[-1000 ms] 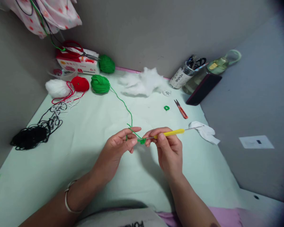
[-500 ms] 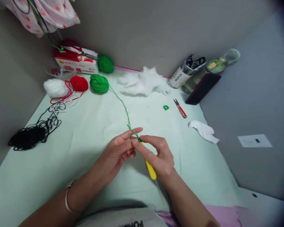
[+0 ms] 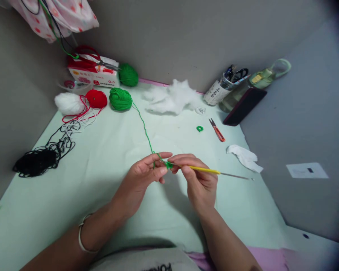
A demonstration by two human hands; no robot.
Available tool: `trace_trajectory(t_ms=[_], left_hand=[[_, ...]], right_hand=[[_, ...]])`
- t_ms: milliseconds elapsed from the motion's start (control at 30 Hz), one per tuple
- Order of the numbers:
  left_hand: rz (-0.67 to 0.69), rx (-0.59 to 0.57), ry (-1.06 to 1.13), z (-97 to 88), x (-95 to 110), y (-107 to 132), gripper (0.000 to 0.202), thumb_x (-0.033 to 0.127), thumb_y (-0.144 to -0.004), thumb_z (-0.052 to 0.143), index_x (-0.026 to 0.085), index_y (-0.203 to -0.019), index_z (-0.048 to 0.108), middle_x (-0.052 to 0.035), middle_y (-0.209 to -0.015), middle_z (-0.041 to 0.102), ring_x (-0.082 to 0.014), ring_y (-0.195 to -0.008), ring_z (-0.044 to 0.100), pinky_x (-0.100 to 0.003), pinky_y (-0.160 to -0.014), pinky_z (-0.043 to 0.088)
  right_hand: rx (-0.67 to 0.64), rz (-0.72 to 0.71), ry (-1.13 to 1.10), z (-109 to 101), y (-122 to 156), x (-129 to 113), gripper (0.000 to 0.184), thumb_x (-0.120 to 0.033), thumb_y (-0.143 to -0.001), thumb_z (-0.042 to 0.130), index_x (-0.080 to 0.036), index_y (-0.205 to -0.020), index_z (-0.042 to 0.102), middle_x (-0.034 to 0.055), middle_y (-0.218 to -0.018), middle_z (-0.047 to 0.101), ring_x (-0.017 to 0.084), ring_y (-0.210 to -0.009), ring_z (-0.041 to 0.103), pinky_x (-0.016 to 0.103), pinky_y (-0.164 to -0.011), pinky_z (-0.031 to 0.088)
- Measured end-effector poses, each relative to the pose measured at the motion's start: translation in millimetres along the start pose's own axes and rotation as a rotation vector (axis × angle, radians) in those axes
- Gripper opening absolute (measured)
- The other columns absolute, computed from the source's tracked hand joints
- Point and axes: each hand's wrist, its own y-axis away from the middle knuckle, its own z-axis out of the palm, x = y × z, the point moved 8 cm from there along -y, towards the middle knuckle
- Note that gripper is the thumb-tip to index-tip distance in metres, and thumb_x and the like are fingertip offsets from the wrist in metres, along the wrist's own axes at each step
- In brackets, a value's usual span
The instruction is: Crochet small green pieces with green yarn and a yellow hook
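Observation:
A yellow-handled crochet hook lies almost level in my right hand, which is closed around its grip; a thin metal shaft sticks out to the right. Its left tip is at a small piece of green crochet. My left hand pinches that piece between thumb and fingers, with the index finger stretched out. Over the left fingers runs a strand of green yarn, leading back to a green yarn ball. The hook's tip is too small to make out clearly.
White stuffing lies at the back. To the right are a small green ring, orange thread snips, a crumpled tissue, a phone and a pen cup. Black yarn and red yarn lie left.
The crochet hook has swung from pointing down toward me to nearly level, its handle end now to the right. My right hand has turned with it; my left hand stays about in place.

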Motion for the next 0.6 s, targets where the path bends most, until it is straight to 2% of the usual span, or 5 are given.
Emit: trace_trajectory(t_ms=[267,433,600], left_hand=[[0.036,0.092,-0.066,-9.0,8.2,-1.5,0.027,0.037,-0.081,0.077,0.023,-0.104,0.081,0.0000,-0.077,0.066,-0.0109,-0.067,0.048,-0.025,-0.069,0.041],[0.050,0.080,-0.065,-8.4,6.8,-4.2,0.024,0.032,-0.078,0.080,0.025,-0.101,0.082,0.0010,-0.076,0.065,-0.0100,-0.065,0.047,-0.024,-0.066,0.040],[0.041,0.099,-0.073,-12.0,3.8,-3.8,0.030,0.030,-0.076,0.083,0.025,-0.105,0.080,0.0015,-0.078,0.064,-0.0093,-0.067,0.049,-0.023,-0.066,0.040]], right_hand=[[-0.058,-0.017,0.072,3.5,0.0,-4.8,0.022,-0.014,-0.098,0.057,-0.025,-0.102,0.077,0.0060,-0.096,0.074,0.019,-0.086,0.068,0.035,-0.073,0.056],[-0.063,-0.030,0.101,4.0,1.0,-5.6,0.020,-0.016,-0.098,0.058,-0.024,-0.100,0.076,0.0065,-0.096,0.075,0.020,-0.087,0.069,0.036,-0.074,0.057],[-0.062,-0.021,0.090,3.7,2.0,-4.0,0.021,-0.015,-0.098,0.057,-0.024,-0.101,0.076,0.0073,-0.102,0.075,0.020,-0.091,0.069,0.035,-0.075,0.057]])
